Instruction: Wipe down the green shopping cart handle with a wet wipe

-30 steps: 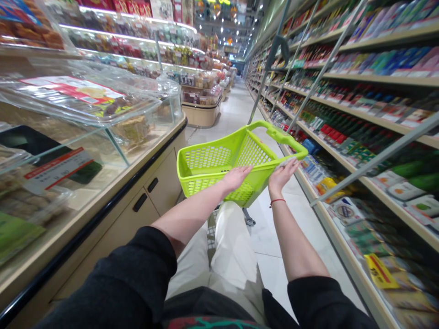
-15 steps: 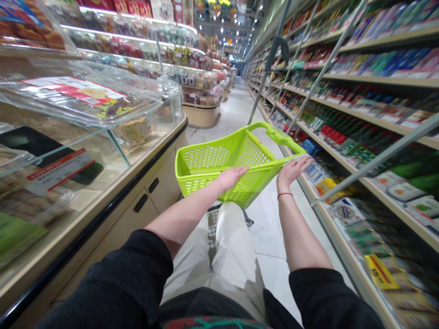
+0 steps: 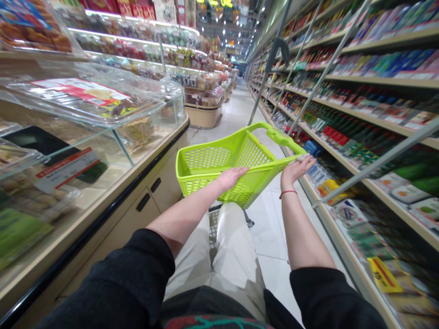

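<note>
Basket (image 3: 263, 179) has barely moved in view over the last second; what changed is our right hand (image 3: 297, 170), now farther out along the near rim (image 3: 264, 166), toward the handle end. Left hand (image 3: 233, 178) drifted a touch the other way, so our two contact points sit wider apart. Last half second is nearly static. Display counter (image 3: 120, 219) on our left crept slightly right in view; could be head turn or travel, can't separate those. We'd read the wider spread as steadier control of the basket, not a new grip. Position: basket is just ahead of our knees, apparently on a wheeled frame, one caster (image 3: 250, 223) showing, long side across us, handle (image 3: 279, 135) at the right end. Left hand is on the near rim around mid-length, palm down, fingers nearly straight, resting rather than clasping. Right hand is at the rim's right corner, just below the handle, fingers extended and pointing right; looks like contact without a wrap, but the thumb is hard to make out, so can't tell if it hooks the edge. We see nothing else in either hand. Basket lies mostly beyond both hands, left forearm crossing in front of its near wall. Pale trousers (image 3: 236, 246) sit close under it; can't tell if a knee touches. Shelving (image 3: 380, 82) runs along our right; right fingertips overlap it in view but look apart from it.
</note>
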A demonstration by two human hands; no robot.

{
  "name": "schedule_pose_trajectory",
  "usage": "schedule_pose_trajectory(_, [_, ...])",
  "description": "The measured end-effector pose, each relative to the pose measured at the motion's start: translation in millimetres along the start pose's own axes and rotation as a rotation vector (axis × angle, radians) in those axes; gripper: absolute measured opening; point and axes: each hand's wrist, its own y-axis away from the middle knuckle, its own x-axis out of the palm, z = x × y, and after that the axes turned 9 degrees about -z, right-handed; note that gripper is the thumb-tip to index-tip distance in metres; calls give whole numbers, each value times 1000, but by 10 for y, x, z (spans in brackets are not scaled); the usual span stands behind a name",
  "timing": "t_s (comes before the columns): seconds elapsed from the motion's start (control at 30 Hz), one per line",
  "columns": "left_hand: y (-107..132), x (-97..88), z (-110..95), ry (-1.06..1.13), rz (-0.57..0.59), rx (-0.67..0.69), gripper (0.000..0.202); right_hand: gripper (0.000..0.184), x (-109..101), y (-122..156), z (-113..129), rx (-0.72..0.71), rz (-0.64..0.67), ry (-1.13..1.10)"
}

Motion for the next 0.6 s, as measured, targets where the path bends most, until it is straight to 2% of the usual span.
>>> schedule_pose_trajectory(0.07, [-6, 6, -2, 7, 2, -4, 76, 67, 24, -68, 22, 24, -7, 7])
schedule_pose_trajectory(0.13, [-10, 19, 3, 12, 1, 1, 76, 68, 28, 64, 66, -1, -4, -5])
schedule_pose_trajectory(0.3, [-4, 55, 34, 13, -33, 21, 74, 71, -49, 824, 154, -176, 77, -62])
schedule_pose_trajectory(0.37, [5, 56, 47, 8, -43, 18, 73, 70, -88, 1002, 138, -238, 124, -56])
schedule_pose_trajectory(0.47, [17, 43, 63, 7, -45, 12, 73, 68, -106, 909, 78, -252, 129, -33])
schedule_pose_trajectory(0.6, [17, 36, 73, 8, -37, 24, 74, 67, -46, 351, 40, -126, 17, -57])
